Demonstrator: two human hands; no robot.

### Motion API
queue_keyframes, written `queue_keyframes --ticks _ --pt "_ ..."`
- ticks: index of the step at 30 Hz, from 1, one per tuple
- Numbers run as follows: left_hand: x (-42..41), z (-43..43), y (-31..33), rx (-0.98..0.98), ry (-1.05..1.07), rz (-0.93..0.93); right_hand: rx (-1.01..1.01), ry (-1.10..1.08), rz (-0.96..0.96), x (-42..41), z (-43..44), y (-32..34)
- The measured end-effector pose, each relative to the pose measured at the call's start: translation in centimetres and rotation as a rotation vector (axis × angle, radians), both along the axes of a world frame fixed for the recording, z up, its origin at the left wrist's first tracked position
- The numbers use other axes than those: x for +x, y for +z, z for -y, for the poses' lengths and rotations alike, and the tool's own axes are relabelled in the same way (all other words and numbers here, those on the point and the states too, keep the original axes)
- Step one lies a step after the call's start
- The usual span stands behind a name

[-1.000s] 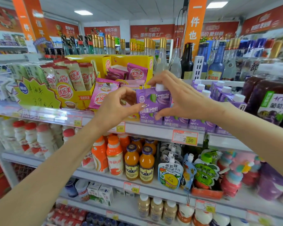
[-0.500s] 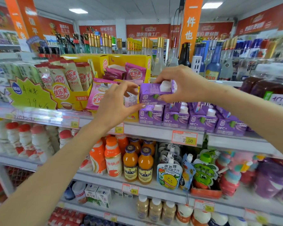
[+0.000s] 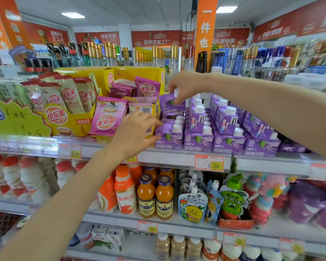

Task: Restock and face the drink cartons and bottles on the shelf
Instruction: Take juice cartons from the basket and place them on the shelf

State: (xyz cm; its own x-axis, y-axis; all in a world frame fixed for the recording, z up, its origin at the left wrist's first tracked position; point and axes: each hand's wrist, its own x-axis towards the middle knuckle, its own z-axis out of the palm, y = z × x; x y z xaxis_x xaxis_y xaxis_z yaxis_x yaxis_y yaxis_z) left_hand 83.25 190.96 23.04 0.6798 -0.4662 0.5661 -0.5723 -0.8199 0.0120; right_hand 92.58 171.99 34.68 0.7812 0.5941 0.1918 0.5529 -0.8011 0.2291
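Two hands work the top shelf (image 3: pixel 177 160) at its front edge. Right hand (image 3: pixel 184 85) pinches a small purple carton (image 3: pixel 170 106) from above, fingers on its upper edge near the white cap, carton tilted and raised over the leftmost column of the purple carton row (image 3: pixel 215 140). Left hand (image 3: pixel 134 134) is half-open with fingers spread, fingertips touching the left side of the front-left carton (image 3: pixel 168 138) in that row; it steadies rather than grips, clamping nothing.

Held carton sits above and a little behind the front-left carton, just beside the yellow display box (image 3: pixel 109 78) of pink sachets (image 3: pixel 107 119) to the left. Row runs right along the front edge, a second tier stacked on top further back.

Handling judgement: carton looks small and likely light to moderate when full, one hand is enough. Paperboard walls are stiff at the folds but dent if squeezed mid-panel, so hold across the top edges or by opposite side panels, not the flat face. Glossy print could be a bit slippery; the cap gives a ridge to hook a finger on. Sloped top means stacking is tippy, needs a flat seat on the carton below.

Risk: nudging the front row off the shelf edge, or knocking neighbours while setting it down. Label should end up facing front like the others.
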Motion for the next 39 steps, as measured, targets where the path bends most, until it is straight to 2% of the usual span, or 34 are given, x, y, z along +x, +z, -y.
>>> queue_keyframes --ticks 9,25,39 --pt "0.3 -0.7 -0.9 0.027 -0.022 0.020 0.024 -0.058 -0.178 2.1 -0.6 -1.0" --pt "0.5 -0.6 -1.2 0.032 -0.066 0.049 -0.011 -0.144 -0.305 2.8 -0.7 -1.2" --pt "0.7 -0.6 -1.2 0.050 -0.076 0.090 -0.011 -0.057 -0.439 3.0 -0.2 -1.6"
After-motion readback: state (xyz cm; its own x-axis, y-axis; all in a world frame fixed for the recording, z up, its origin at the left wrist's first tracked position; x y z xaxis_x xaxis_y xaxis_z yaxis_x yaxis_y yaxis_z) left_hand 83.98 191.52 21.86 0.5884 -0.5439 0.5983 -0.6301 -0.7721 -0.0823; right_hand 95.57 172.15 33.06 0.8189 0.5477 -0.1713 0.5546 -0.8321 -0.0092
